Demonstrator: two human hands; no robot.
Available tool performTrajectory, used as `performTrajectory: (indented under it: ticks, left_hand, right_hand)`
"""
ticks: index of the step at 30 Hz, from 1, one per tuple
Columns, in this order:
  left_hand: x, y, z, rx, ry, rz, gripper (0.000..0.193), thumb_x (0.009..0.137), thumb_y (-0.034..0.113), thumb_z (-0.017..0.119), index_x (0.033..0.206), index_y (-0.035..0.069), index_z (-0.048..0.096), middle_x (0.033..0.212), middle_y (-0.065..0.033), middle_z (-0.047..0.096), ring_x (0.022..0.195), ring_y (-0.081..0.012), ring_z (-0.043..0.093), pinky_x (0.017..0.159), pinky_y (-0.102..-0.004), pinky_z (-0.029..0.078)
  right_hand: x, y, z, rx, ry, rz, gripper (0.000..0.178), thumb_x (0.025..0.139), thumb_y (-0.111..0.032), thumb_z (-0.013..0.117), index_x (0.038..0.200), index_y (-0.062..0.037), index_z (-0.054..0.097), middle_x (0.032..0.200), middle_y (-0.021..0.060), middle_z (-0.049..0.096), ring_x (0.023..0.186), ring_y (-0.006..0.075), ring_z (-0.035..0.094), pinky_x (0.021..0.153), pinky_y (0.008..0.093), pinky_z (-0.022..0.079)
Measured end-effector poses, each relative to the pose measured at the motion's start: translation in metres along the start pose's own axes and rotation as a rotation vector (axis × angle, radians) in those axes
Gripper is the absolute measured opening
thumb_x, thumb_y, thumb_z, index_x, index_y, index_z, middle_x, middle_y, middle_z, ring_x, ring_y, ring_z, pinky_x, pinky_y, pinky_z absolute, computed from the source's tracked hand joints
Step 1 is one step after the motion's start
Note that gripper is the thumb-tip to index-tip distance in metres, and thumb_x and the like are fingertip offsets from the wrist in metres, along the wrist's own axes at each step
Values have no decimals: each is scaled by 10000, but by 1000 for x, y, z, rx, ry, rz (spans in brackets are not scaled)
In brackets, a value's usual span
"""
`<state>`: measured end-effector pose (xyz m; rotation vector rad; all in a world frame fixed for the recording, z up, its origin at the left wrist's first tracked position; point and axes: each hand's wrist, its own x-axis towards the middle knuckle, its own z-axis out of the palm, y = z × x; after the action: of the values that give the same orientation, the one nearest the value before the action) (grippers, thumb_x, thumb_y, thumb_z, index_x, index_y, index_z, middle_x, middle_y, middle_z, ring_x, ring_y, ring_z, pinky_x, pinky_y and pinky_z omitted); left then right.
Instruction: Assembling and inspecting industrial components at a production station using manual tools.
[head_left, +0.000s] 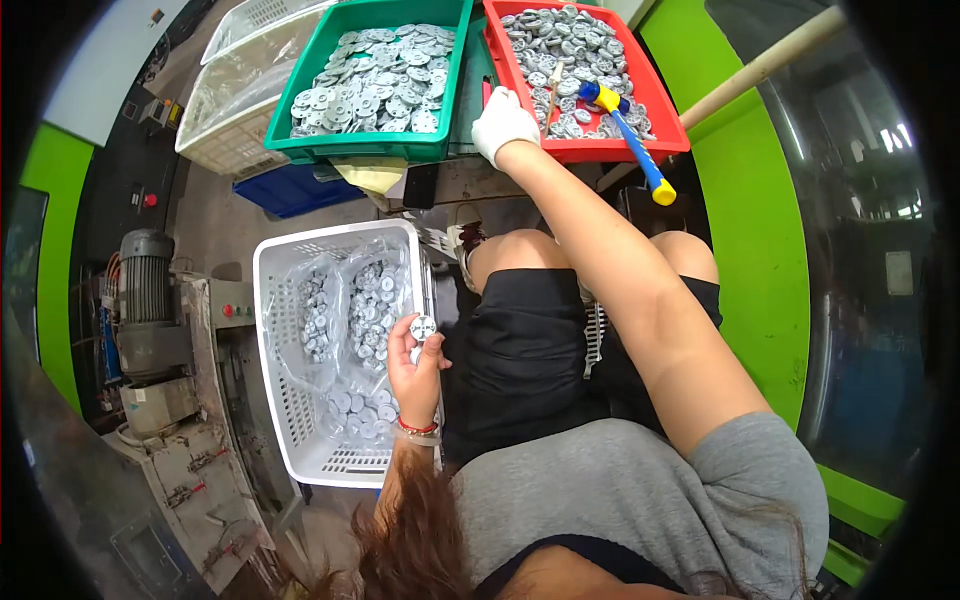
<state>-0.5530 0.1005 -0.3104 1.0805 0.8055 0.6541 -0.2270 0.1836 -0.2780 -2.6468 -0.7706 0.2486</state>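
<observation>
My bare left hand (pixel 416 372) is closed over the right side of the white basket (pixel 336 232), holding a round grey metal disc (pixel 423 327) with holes between fingers and thumb. A second disc seems to lie lower in the same hand. Reaching forward, my white-gloved right hand (pixel 503 125) is at the near left corner of the red bin (pixel 600 151). Its fingers are curled beside a slim red object (pixel 487 90) in the gap between the bins. Whether they grip it is hidden.
A hammer (pixel 636 143) with yellow and blue handle lies across the red bin's front rim, among small metal parts (pixel 570 40). The green bin (pixel 350 148) holds flat discs (pixel 385 85). Plastic-lined discs (pixel 372 300) fill the white basket. Machinery (pixel 150 300) stands left, a green panel (pixel 750 250) right.
</observation>
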Motion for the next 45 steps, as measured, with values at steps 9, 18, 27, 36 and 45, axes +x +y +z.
performTrajectory:
  ticks: [9, 18, 27, 36, 45]
  left_hand:
    - [-11, -5, -11, -14, 37, -18, 376, 873, 129, 588, 1206, 55, 431, 860, -22, 491, 621, -57, 485, 533, -206, 458]
    - [-21, -12, -23, 17, 81, -39, 377, 846, 86, 616, 1178, 29, 446, 888, -26, 527, 694, -59, 499, 527, -180, 470]
    - [-7, 37, 3, -61, 45, 85, 386, 796, -14, 629, 1150, 11, 476, 928, -57, 568, 712, -72, 534, 547, -194, 457]
    - [-34, 85, 15, -178, -157, 259, 453, 790, 106, 690, 1177, -5, 480, 899, -37, 579, 677, -61, 523, 578, -209, 462]
    - [-57, 101, 51, -1394, -540, -526, 534, 909, 499, 372, 1243, 89, 443, 890, 13, 475, 576, -62, 364, 471, -191, 342]
  right_hand:
    - [39, -31, 11, 7, 37, 363, 343, 881, -171, 422, 1154, -10, 552, 1219, 155, 538, 1097, 292, 553, 866, 434, 469]
    - [57, -37, -4, -250, -177, 145, 287, 778, -130, 590, 1050, -57, 647, 1159, 163, 582, 1064, 335, 569, 844, 450, 473]
    - [52, -25, -21, -515, -189, -32, 227, 731, -244, 670, 917, -114, 680, 1036, 73, 649, 881, 226, 630, 786, 376, 500]
    - [-244, 5, -129, 1197, -99, -504, 192, 905, -151, 517, 991, 14, 471, 879, 166, 575, 719, 217, 626, 617, 304, 543]
    - [-297, 23, -129, 729, -101, -998, 107, 868, -51, 528, 972, -32, 509, 1036, 254, 586, 915, 336, 616, 767, 381, 514]
